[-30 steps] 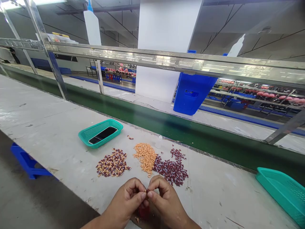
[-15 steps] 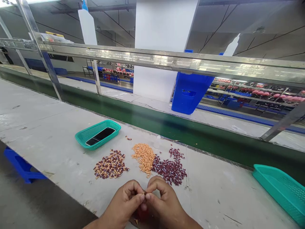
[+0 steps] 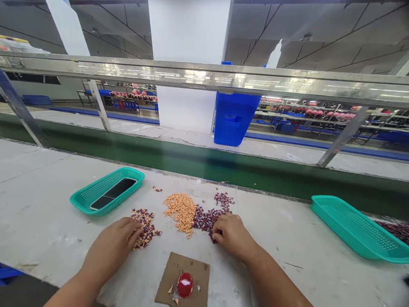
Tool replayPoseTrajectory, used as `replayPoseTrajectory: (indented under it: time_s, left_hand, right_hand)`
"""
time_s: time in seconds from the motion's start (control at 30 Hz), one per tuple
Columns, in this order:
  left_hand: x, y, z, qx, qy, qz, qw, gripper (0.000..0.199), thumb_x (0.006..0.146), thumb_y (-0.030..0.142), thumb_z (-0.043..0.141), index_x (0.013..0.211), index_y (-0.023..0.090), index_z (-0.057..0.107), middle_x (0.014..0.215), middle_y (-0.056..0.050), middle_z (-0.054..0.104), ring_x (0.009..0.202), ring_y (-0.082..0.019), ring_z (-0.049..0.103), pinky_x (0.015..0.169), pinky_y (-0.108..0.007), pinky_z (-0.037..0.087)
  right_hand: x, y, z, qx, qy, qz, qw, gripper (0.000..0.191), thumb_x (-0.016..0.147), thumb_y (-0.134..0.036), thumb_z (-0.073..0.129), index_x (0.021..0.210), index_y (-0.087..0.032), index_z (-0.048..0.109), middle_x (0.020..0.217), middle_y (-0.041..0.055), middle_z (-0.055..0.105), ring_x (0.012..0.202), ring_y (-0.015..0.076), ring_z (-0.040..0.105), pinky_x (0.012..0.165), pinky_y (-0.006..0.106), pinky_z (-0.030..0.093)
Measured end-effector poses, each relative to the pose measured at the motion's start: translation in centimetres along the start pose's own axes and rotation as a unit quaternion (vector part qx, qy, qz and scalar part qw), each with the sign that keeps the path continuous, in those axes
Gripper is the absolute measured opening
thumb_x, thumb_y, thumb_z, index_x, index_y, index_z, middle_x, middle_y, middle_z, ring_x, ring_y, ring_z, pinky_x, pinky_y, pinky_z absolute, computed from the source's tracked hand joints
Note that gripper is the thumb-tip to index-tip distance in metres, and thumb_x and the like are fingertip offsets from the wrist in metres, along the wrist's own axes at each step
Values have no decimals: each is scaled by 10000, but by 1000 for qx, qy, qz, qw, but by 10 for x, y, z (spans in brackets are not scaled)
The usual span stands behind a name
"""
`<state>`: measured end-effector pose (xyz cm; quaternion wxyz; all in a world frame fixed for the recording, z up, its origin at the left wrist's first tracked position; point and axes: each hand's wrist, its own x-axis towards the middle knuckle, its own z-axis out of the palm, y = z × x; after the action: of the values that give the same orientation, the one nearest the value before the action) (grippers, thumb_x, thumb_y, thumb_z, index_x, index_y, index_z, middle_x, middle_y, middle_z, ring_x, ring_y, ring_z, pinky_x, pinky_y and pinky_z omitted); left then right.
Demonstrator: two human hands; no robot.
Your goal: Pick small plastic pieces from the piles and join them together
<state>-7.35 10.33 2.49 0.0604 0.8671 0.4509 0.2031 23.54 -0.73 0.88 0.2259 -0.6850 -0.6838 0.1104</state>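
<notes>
My left hand (image 3: 116, 238) is at the near left side of a pile of joined orange-and-maroon pieces (image 3: 145, 228); its fingers are bent, with thumb and forefinger a little apart and nothing visible between them. On the near right edge of the maroon pieces (image 3: 204, 219) rests my right hand (image 3: 233, 234), fingers curled down and closed; whatever is at its fingertips is hidden. Between the two lies a heap of small orange pieces (image 3: 180, 209). Nearest me, a brown cardboard square (image 3: 168, 273) carries a shiny red dome (image 3: 185, 285) and a few orange bits.
A green basket (image 3: 81, 197) holding a phone (image 3: 113, 194) is at the left. Another green basket (image 3: 351, 226) is at the right, with dark red pieces (image 3: 394, 230) behind it. A green strip (image 3: 179, 157) and metal rail (image 3: 191, 74) run behind; a blue bin (image 3: 234, 123) hangs there.
My hands have parted from a pinch together in front of me: the left went to the mixed pile, the right to the maroon one. The cardboard and red dome are uncovered; the view has turned right.
</notes>
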Motion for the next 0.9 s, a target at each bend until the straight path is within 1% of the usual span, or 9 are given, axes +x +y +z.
replayPoseTrajectory:
  time_s: [0.03, 0.1, 0.23, 0.3, 0.37, 0.47, 0.57, 0.67, 0.9]
  left_hand:
    - [2, -1, 0, 13, -4, 13, 1000, 325, 840, 417, 434, 794, 217, 687, 915, -76, 688, 863, -263, 632, 764, -343, 461]
    - [5, 6, 3, 15, -22, 36, 999, 317, 861, 392, 421, 824, 219, 684, 936, -71, 677, 888, -252, 622, 784, -342, 456]
    - [11, 39, 20, -13, -108, 102, 989, 224, 876, 265, 433, 862, 221, 653, 914, -43, 663, 898, -215, 606, 797, -324, 447]
    - [16, 59, 29, -5, -148, 135, 980, 205, 869, 212, 440, 879, 226, 645, 904, -36, 662, 894, -211, 602, 783, -323, 446]
    - [21, 75, 37, 26, -171, 162, 972, 202, 870, 199, 440, 873, 223, 640, 899, -40, 660, 881, -217, 600, 758, -329, 446]
    - [28, 91, 46, 66, -182, 181, 964, 215, 878, 203, 425, 823, 197, 633, 878, -61, 652, 842, -230, 596, 731, -346, 444]
    - [33, 98, 52, 79, -188, 189, 961, 212, 869, 184, 425, 803, 177, 626, 860, -74, 646, 820, -235, 592, 728, -353, 439]
    - [35, 100, 54, 91, -195, 197, 956, 215, 862, 158, 418, 810, 169, 626, 852, -80, 642, 817, -238, 590, 730, -355, 433]
    - [37, 96, 45, 87, -200, 193, 956, 226, 877, 177, 400, 806, 185, 614, 838, -61, 638, 793, -219, 588, 707, -330, 432]
  right_hand:
    - [0, -2, 3, -14, -9, -5, 1000, 123, 717, -131, 600, 654, -210, 671, 746, 23, 654, 819, 210, 528, 769, 357, 309]
    - [0, -6, 7, -37, -24, -14, 999, 108, 718, -142, 605, 672, -205, 679, 760, 31, 655, 825, 210, 525, 759, 351, 299]
    - [1, -6, 8, -65, -38, -29, 997, 125, 755, -150, 588, 738, -223, 689, 806, 16, 662, 857, 189, 523, 762, 322, 291]
    - [1, -3, 7, -75, -37, -29, 996, 137, 775, -147, 577, 767, -230, 686, 828, 6, 664, 870, 180, 521, 774, 316, 286]
    - [1, 0, 5, -84, -39, -29, 995, 138, 780, -147, 577, 778, -234, 684, 836, 2, 664, 878, 178, 521, 779, 313, 283]
    - [0, 0, 6, -96, -49, -35, 994, 105, 774, -179, 601, 773, -239, 687, 832, 2, 663, 885, 181, 521, 774, 310, 283]
    - [0, -2, 9, -106, -53, -35, 992, 61, 768, -245, 629, 787, -232, 685, 840, 10, 664, 893, 191, 519, 777, 318, 280]
    - [1, -4, 12, -114, -52, -30, 992, 94, 763, -287, 639, 799, -212, 682, 846, 30, 664, 903, 209, 513, 791, 336, 274]
    - [1, -8, 18, -100, -60, -42, 992, 85, 774, -183, 584, 764, -204, 666, 824, 34, 657, 888, 205, 507, 777, 330, 275]
